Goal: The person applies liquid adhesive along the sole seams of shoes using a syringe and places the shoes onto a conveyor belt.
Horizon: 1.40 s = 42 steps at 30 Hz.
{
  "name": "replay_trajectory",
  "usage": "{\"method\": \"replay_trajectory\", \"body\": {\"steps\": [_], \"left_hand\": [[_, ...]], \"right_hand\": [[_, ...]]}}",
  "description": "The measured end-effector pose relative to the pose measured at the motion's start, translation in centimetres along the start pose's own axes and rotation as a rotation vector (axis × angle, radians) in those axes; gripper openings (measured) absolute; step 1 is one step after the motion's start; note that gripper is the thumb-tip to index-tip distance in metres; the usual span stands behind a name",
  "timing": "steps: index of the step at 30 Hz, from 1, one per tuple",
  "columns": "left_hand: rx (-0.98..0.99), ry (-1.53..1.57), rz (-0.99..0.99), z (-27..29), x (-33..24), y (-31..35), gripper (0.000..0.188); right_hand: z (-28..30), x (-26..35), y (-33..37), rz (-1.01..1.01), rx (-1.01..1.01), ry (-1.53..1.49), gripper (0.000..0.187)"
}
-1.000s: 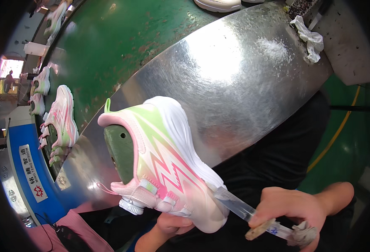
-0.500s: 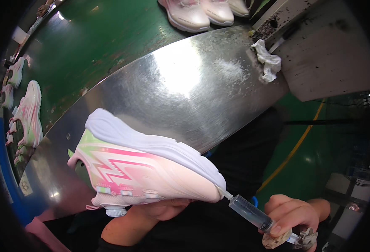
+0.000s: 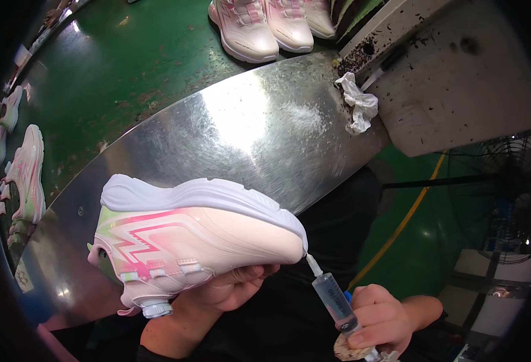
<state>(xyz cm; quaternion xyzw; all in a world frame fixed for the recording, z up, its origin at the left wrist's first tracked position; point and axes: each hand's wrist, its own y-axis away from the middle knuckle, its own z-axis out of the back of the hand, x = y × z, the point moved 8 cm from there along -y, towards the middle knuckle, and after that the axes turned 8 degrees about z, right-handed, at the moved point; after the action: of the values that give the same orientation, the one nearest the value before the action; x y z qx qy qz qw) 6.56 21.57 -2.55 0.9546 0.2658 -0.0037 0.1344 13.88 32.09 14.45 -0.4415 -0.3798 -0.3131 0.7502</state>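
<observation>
The left hand [image 3: 229, 289] cups a pink-and-white sneaker [image 3: 196, 232], sole up, just above the steel bench edge [image 3: 314, 199], fingers wrapped under the upper. The right hand [image 3: 377, 320] grips a syringe [image 3: 332, 295], fingers closed round the barrel, nozzle touching the toe seam. Advisable: keep the nozzle on the seam and press gently. Open room lies right of the bench; a crumpled rag [image 3: 359, 105] sits well apart.

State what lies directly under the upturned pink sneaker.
The left hand cups the pink sneaker from below. Its palm and the shoe's opening are covered. The metal table lies behind.
</observation>
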Motion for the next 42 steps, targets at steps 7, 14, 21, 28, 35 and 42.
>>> {"method": "replay_trajectory", "body": {"steps": [7, 14, 21, 28, 35, 42], "left_hand": [[0.143, 0.09, -0.04, -1.4, -0.8, -0.5, 0.067], [0.177, 0.06, -0.004, -2.5, -0.5, 0.2, 0.04], [0.118, 0.052, 0.045, -2.9, -0.2, 0.2, 0.04], [0.085, 0.016, 0.037, -3.1, -0.6, 0.7, 0.04], [0.154, 0.086, 0.085, -3.0, -0.7, 1.1, 0.041], [-0.253, -0.002, 0.038, 1.3, -0.2, 12.9, 0.087]], "right_hand": [[-2.0, -1.5, 2.2, -0.025, 0.017, 0.202, 0.044], [-3.1, -1.8, 1.8, 0.08, 0.029, 0.442, 0.029], [-3.0, -1.4, 0.7, 0.122, 0.057, 0.527, 0.047], [-3.4, -0.8, 0.0, 0.138, 0.054, 0.503, 0.061], [-1.3, -0.4, 2.1, 0.171, -0.292, 0.578, 0.059], [4.1, -10.5, -1.6, 0.12, -0.09, 0.69, 0.084]]}}
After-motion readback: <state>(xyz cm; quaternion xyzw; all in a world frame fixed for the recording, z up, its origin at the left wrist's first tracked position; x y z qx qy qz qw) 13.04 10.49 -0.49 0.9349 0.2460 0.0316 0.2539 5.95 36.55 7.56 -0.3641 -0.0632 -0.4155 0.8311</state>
